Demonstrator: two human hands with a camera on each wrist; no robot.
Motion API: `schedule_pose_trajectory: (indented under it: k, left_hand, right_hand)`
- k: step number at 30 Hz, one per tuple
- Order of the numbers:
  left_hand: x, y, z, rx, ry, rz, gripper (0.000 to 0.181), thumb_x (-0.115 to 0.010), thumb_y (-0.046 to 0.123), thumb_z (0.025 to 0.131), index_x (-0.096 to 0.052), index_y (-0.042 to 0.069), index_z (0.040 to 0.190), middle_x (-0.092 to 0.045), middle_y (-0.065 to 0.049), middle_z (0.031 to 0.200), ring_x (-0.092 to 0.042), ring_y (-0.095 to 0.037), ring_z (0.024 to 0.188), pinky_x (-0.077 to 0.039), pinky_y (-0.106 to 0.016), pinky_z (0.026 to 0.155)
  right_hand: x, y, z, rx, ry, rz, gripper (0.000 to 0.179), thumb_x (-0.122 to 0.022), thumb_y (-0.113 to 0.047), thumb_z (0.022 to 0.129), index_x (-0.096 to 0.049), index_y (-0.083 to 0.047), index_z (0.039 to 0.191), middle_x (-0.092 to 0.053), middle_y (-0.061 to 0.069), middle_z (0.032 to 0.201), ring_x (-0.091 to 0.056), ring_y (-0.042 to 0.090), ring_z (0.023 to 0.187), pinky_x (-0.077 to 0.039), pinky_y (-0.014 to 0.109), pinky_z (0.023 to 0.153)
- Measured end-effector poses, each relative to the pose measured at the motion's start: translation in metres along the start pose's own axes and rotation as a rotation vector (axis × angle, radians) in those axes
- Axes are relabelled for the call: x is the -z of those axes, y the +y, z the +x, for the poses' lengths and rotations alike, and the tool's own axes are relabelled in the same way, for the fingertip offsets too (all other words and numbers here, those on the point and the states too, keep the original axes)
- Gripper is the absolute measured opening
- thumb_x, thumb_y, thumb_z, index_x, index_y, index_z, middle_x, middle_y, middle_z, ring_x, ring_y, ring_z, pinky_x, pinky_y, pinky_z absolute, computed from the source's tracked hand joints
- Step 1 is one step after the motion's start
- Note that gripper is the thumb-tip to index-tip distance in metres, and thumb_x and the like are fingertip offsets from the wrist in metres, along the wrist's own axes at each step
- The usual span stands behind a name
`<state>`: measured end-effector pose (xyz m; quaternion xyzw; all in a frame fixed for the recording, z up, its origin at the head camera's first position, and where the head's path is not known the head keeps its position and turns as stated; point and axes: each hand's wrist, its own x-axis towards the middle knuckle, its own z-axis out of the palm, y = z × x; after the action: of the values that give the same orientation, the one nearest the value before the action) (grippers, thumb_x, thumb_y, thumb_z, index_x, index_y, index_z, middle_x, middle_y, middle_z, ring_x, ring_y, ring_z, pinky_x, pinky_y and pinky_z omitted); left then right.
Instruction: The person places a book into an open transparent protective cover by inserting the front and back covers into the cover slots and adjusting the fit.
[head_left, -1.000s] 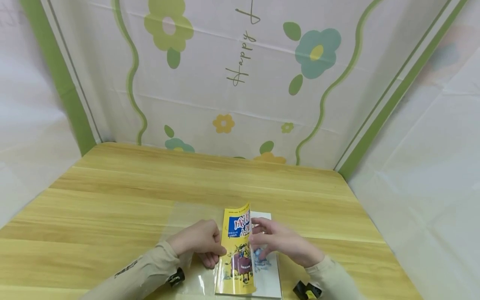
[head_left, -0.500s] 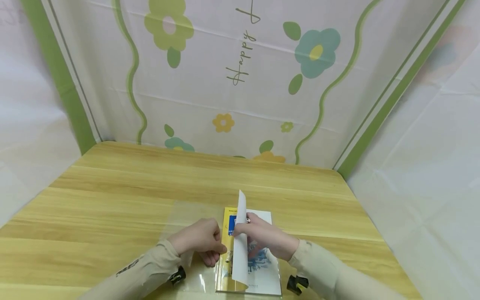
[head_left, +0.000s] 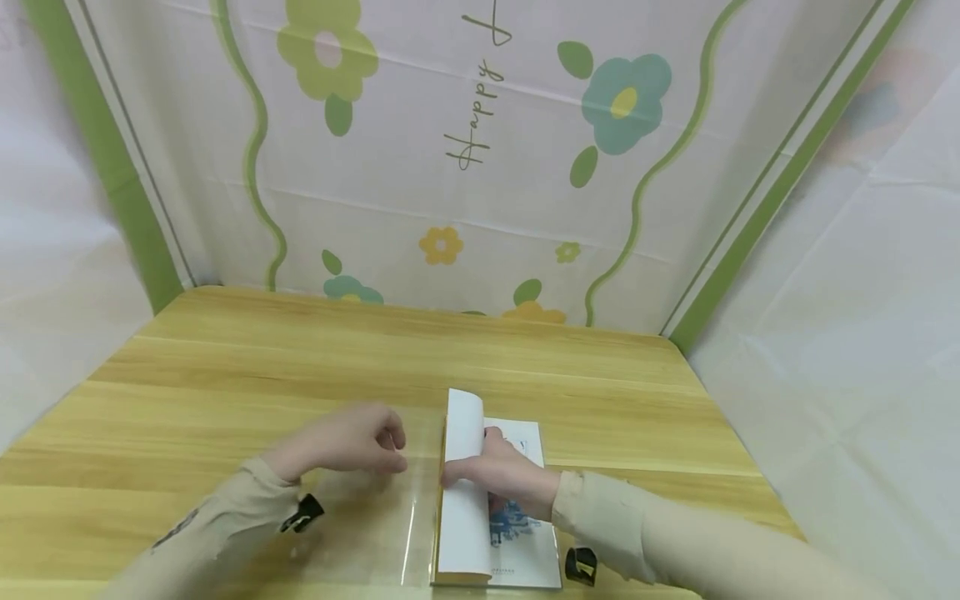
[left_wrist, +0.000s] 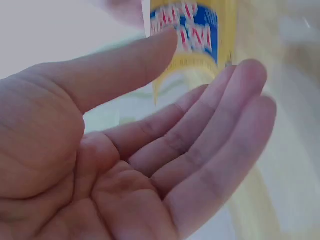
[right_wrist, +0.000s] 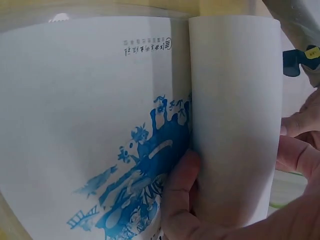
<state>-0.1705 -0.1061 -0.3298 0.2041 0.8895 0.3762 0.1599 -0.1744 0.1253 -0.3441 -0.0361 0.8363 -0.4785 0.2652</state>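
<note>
A thin book lies on the table, its white title page (head_left: 525, 537) with a blue drawing facing up. The front cover (head_left: 465, 533) is folded back to the left, curled, its white inner side showing. My right hand (head_left: 506, 477) holds that cover, thumb at its outer left edge and fingertips near the fold. In the right wrist view one finger (right_wrist: 182, 185) lies by the fold. My left hand (head_left: 352, 440) is left of the book, holding nothing, its fingers loosely bent. The cover's yellow outer side (left_wrist: 227, 25) with blue-and-red lettering shows in the left wrist view.
A clear plastic sheet (head_left: 375, 542) lies under and left of the book on the wooden table (head_left: 300, 358). White fabric walls (head_left: 525, 208) with printed flowers stand behind and at both sides. Black clips (head_left: 581, 567) hang at the cuffs.
The right hand has turned the yellow front cover over to the left, so its white inside now shows. The left hand has let go of the book's left edge and moved left.
</note>
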Motion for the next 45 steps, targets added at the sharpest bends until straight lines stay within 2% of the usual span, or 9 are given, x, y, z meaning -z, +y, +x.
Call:
schedule_pose_trajectory:
  k: [4,8,11,15,19,31,35,39,45]
  left_hand:
    - [0.011,-0.007,-0.006,-0.095,0.045,0.093,0.026,-0.079,0.014,0.082,-0.066,-0.002,0.098,-0.066,0.0,0.085,-0.063,-0.014,0.079,-0.054,-0.032,0.071]
    - [0.011,-0.013,-0.009,-0.138,0.072,0.203,0.034,-0.082,0.015,0.078,-0.066,-0.001,0.103,-0.067,-0.007,0.099,-0.063,-0.025,0.093,-0.053,-0.042,0.082]
    - [0.006,-0.019,-0.012,-0.108,0.051,0.261,0.053,-0.086,0.019,0.073,-0.062,-0.002,0.116,-0.061,-0.016,0.119,-0.057,-0.036,0.109,-0.048,-0.052,0.093]
    - [0.0,-0.024,-0.014,-0.018,0.013,0.259,0.095,-0.091,0.027,0.064,-0.045,-0.007,0.14,-0.037,-0.028,0.145,-0.038,-0.046,0.131,-0.034,-0.06,0.106]
    - [-0.005,-0.029,-0.015,0.034,-0.008,0.242,0.116,-0.094,0.031,0.059,-0.031,-0.007,0.149,-0.018,-0.029,0.156,-0.019,-0.048,0.141,-0.022,-0.062,0.11]
    - [-0.013,-0.032,-0.014,0.046,-0.074,0.282,0.112,-0.094,0.03,0.059,-0.035,-0.012,0.145,-0.018,-0.031,0.155,-0.013,-0.05,0.142,-0.016,-0.062,0.112]
    - [-0.013,-0.03,-0.014,0.056,-0.078,0.287,0.112,-0.093,0.031,0.06,-0.035,-0.012,0.145,-0.017,-0.031,0.156,-0.012,-0.049,0.142,-0.015,-0.062,0.112]
    - [-0.012,-0.028,-0.015,0.058,-0.082,0.283,0.11,-0.093,0.03,0.06,-0.036,-0.013,0.144,-0.016,-0.032,0.155,-0.013,-0.051,0.141,-0.016,-0.064,0.111]
    - [-0.012,-0.028,-0.016,0.051,-0.088,0.285,0.109,-0.093,0.03,0.06,-0.037,-0.013,0.142,-0.016,-0.033,0.155,-0.012,-0.052,0.141,-0.017,-0.065,0.11]
  right_hand:
    - [-0.001,0.0,0.0,-0.003,0.013,-0.007,0.072,-0.078,-0.017,0.068,-0.035,0.006,0.121,-0.054,0.018,0.094,-0.064,0.028,0.072,-0.057,0.043,0.056]
    - [-0.003,0.001,0.002,0.013,0.029,-0.033,0.074,-0.08,-0.017,0.067,-0.036,0.008,0.121,-0.054,0.019,0.091,-0.064,0.028,0.068,-0.056,0.042,0.053]
    - [-0.005,0.001,0.003,0.022,0.046,-0.068,0.077,-0.082,-0.018,0.066,-0.036,0.009,0.122,-0.053,0.019,0.091,-0.063,0.027,0.067,-0.055,0.041,0.051]
    - [-0.008,0.003,0.004,0.035,0.07,-0.103,0.081,-0.086,-0.021,0.066,-0.037,0.01,0.122,-0.051,0.019,0.092,-0.062,0.027,0.069,-0.056,0.041,0.053]
    - [-0.012,0.004,0.005,0.052,0.097,-0.192,0.092,-0.089,-0.032,0.066,-0.036,0.011,0.128,-0.047,0.017,0.095,-0.058,0.028,0.075,-0.055,0.04,0.058]
    - [-0.016,0.009,0.003,0.104,0.126,-0.261,0.092,-0.083,-0.042,0.075,-0.036,0.014,0.131,-0.045,0.016,0.094,-0.054,0.027,0.078,-0.054,0.04,0.06]
    - [-0.019,0.01,0.001,0.114,0.15,-0.296,0.1,-0.077,-0.045,0.083,-0.025,0.019,0.14,-0.045,0.031,0.117,-0.055,0.032,0.09,-0.054,0.046,0.077]
    - [-0.025,0.009,0.0,0.118,0.177,-0.346,0.108,-0.071,-0.047,0.087,-0.011,0.022,0.145,-0.023,0.046,0.142,-0.053,0.04,0.11,-0.045,0.051,0.097]
    - [-0.029,0.005,-0.002,0.11,0.193,-0.352,0.106,-0.069,-0.045,0.09,-0.007,0.022,0.145,-0.017,0.048,0.143,-0.052,0.045,0.112,-0.044,0.053,0.098]
